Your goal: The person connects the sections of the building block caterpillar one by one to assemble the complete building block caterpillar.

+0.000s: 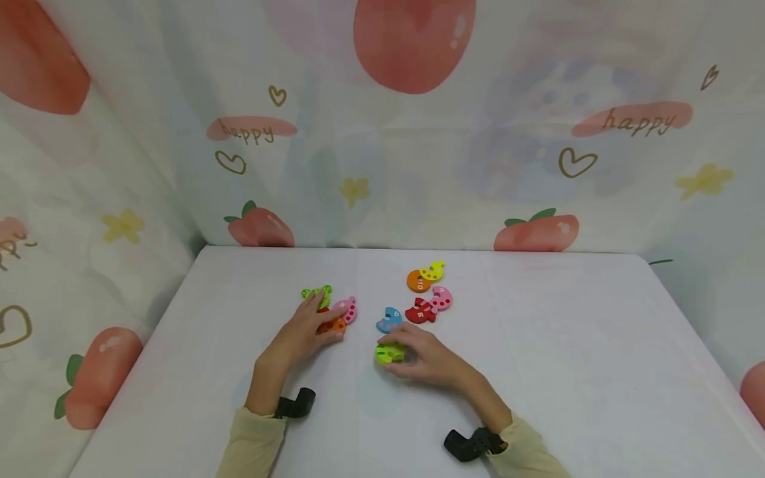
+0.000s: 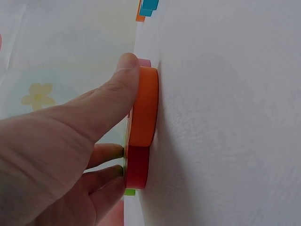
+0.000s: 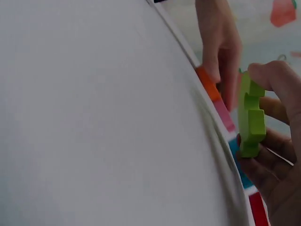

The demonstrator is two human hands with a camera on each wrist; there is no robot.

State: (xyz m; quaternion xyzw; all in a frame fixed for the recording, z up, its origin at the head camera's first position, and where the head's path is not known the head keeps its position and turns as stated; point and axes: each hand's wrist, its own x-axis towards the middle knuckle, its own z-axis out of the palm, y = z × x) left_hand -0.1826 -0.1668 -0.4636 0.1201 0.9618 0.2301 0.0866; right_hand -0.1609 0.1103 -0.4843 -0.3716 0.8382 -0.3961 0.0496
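Observation:
My right hand (image 1: 433,358) pinches a light green puzzle piece (image 1: 390,353) between thumb and fingers; in the right wrist view its notched edge (image 3: 251,117) shows. My left hand (image 1: 303,335) rests on a cluster of pieces at the left, its fingers fairly straight. Under and around those fingers lie a green piece (image 1: 326,292), a pink spotted piece (image 1: 350,312) and an orange piece (image 1: 339,326). In the left wrist view the thumb touches the orange piece (image 2: 146,108), and a red piece (image 2: 138,167) adjoins it. The hand partly hides this cluster.
Just beyond my right hand lies a blue piece (image 1: 390,320). Farther back, a red piece (image 1: 420,311) adjoins a pink one (image 1: 441,299), and an orange numbered piece (image 1: 418,281) adjoins a yellow one (image 1: 433,271). A white cloth (image 1: 568,345) covers the table; a printed curtain (image 1: 406,166) stands behind.

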